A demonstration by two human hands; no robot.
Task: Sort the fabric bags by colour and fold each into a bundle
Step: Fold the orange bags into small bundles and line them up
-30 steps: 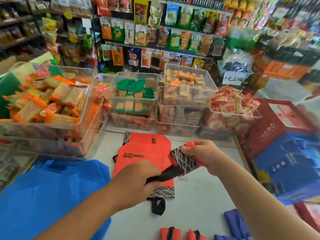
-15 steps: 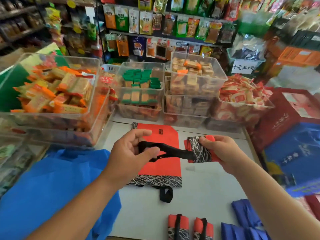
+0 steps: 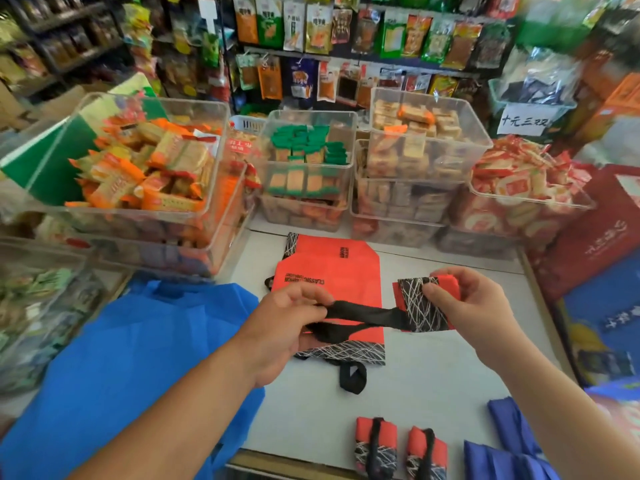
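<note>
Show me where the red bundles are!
The red bundles lie bottom centre in the head view, at the near table edge, left of the dark blue bags.

Five red bags show in all. Two flat red bags (image 3: 329,292) lie one on the other on the surface (image 3: 433,382). One half-folded red bag (image 3: 415,306) is held just right of them, and two finished red bundles (image 3: 375,432) sit nearer than them. One light-blue bag (image 3: 121,358) spreads to their left. Dark-blue bags (image 3: 509,424), at least two, lie to their near right. Beyond them stand four topmost clear bins (image 3: 308,114); those beneath cannot be counted.
</note>
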